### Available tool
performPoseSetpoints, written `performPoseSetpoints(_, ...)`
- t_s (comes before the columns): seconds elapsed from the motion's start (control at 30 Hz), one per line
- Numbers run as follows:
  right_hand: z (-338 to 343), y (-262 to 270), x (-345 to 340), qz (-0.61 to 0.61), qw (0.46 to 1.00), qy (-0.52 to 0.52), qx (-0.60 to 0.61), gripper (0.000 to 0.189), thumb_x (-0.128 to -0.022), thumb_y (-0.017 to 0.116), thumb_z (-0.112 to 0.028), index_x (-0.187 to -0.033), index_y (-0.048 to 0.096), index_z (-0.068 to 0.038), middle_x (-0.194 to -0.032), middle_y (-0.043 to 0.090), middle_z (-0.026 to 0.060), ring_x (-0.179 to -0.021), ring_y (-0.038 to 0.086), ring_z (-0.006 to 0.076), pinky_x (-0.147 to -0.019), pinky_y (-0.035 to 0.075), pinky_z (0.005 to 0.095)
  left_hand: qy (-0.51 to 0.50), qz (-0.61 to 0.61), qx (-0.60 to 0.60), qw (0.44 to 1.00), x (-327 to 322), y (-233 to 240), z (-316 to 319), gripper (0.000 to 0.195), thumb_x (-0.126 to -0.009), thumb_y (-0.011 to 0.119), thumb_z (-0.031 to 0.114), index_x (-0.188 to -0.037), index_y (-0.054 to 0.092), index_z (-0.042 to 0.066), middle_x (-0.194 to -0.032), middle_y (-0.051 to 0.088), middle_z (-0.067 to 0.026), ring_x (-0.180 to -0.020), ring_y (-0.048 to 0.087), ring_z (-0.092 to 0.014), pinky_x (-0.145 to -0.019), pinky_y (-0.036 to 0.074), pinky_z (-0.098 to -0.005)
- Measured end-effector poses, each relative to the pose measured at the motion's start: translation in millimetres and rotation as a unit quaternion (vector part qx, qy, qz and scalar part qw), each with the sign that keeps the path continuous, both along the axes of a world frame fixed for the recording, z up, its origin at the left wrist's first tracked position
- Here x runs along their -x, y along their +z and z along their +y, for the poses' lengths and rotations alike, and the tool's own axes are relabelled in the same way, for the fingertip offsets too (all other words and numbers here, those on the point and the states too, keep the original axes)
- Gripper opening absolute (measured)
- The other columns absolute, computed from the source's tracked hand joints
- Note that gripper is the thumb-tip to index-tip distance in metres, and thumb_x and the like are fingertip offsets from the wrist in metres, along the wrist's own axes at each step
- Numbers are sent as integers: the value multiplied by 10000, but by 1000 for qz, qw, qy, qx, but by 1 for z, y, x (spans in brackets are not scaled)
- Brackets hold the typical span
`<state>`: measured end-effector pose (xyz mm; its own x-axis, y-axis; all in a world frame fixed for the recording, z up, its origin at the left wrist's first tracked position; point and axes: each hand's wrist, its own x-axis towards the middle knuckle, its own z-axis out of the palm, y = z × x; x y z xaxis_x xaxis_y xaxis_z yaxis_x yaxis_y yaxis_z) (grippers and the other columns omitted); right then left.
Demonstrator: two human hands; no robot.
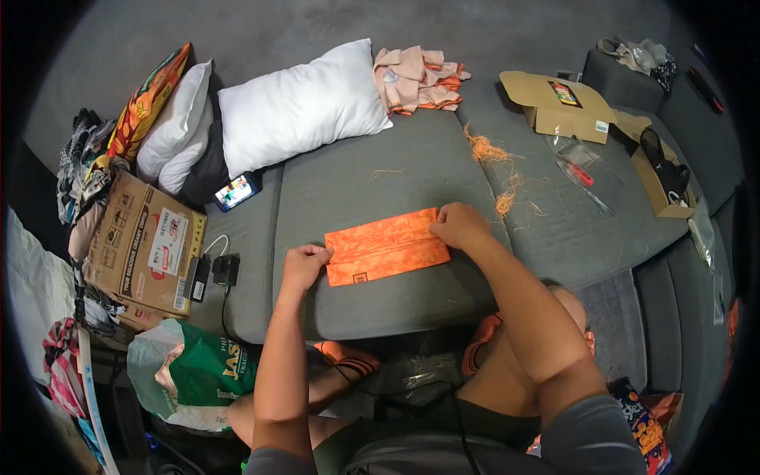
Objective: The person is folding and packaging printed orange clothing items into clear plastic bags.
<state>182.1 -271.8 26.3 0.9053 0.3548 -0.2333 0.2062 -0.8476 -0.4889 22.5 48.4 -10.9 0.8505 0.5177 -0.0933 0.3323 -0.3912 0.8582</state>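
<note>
A flat orange patterned cloth piece (389, 246) with a lengthwise fold or seam lies on the grey cushioned seat (356, 314), tilted slightly up to the right. My left hand (306, 267) pinches its left edge between thumb and fingers. The fingers of my right hand (460, 225) pinch the upper right corner. A small dark printed mark shows on the cloth's lower edge. Right of the cloth, a tangle of loose orange threads (490, 149) lies on the cushion, with smaller clumps nearer to me.
Behind are a white pillow (303, 104) and crumpled peach garments (418, 80). A lit phone (236, 191), a black adapter (225, 270) and a large cardboard box (142, 243) are left. Rightward lie a red-handled tool (580, 174), clear plastic and an open carton (567, 104). A green bag (208, 362) stands below left.
</note>
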Motion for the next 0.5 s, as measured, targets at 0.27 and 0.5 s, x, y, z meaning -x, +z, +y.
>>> performPoseSetpoints(0.27, -17, 25, -5, -18, 998, -23, -60, 351, -861, 685, -462, -997, 710, -140, -1052, 735, 104, -1022, 690, 310, -860, 541, 451, -33, -127, -382, 915, -6, 40, -69, 363, -842, 759, 245, -1086, 674, -10, -1116, 669, -174, -1016, 641, -338, -878, 509, -437)
performPoseSetpoints(0.5, -36, 58, -5, -39, 986, -68, -147, 458, -899, 624, -558, -1075, 706, -143, -1044, 734, 92, -1004, 689, 311, -870, 529, 442, -285, -113, -408, 860, -44, 22, -194, 834, -858, 710, 376, -1500, 366, -30, -1557, 371, -240, -1461, 342, -369, -1207, 268, -477)
